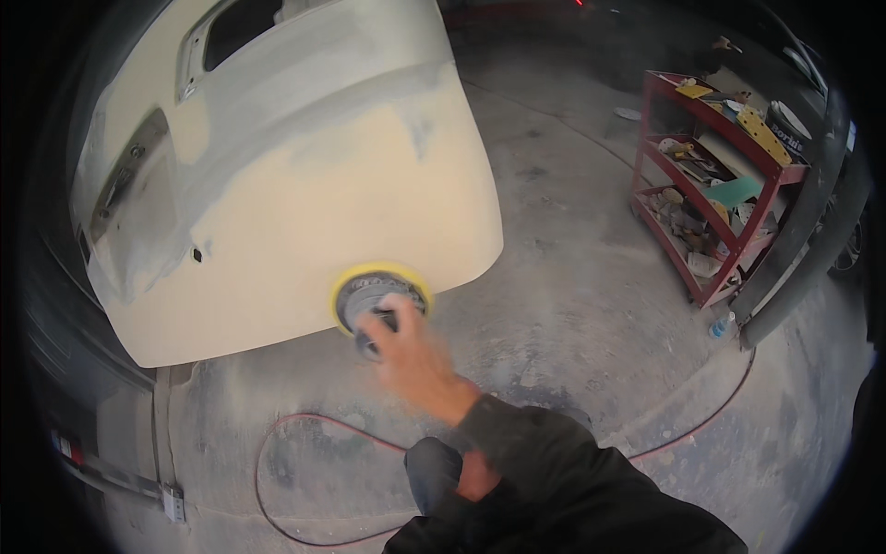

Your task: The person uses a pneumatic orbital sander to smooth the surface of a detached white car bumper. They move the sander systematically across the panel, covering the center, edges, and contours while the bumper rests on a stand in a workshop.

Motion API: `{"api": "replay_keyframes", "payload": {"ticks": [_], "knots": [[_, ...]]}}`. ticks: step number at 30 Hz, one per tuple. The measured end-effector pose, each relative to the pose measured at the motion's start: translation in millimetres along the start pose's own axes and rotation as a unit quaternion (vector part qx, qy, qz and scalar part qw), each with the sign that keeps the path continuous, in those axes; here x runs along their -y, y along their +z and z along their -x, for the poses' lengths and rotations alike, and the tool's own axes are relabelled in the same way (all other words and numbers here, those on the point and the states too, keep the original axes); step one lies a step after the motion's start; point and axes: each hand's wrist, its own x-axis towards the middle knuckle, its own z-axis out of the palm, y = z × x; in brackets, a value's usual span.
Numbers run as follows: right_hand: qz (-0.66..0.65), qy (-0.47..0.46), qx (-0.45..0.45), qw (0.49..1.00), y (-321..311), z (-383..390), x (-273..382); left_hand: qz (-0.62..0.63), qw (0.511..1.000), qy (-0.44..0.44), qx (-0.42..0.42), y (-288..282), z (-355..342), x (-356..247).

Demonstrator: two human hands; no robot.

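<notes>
My right hand (413, 355), slightly blurred, is wrapped over the top of a round orbital sander (367, 294). The sander has a dark body and a yellow-rimmed disc. It overlaps the near edge of a large cream car body panel (305, 217) with grey sanded patches, a dark opening and a recessed part on its left. Below my right forearm, a bit of skin that looks like my left hand (478, 475) shows beside something dark and rounded. Its fingers are hidden by the right sleeve.
A red three-shelf cart (715, 208) at right carries sanding discs, a can and assorted supplies. A spray bottle (722, 324) stands by its foot. A reddish hose (268, 443) loops across the dusty concrete floor (554, 305). Thick dark posts (803, 254) rise beside the cart.
</notes>
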Motion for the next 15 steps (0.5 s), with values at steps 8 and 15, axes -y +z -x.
{"api": "replay_keyframes", "payload": {"ticks": [8, 15], "knots": [[-0.037, 0.253, -0.132, 0.958, -101.0, 13.8, -100.4, -0.036, 0.980, -0.182, 0.070, 21.6, -39.4, -69.8], [-0.043, 0.150, -0.089, 0.984, -98.9, 35.0, -112.7, -0.059, 0.977, -0.197, 0.061, 43.7, -18.8, -52.3]]}}
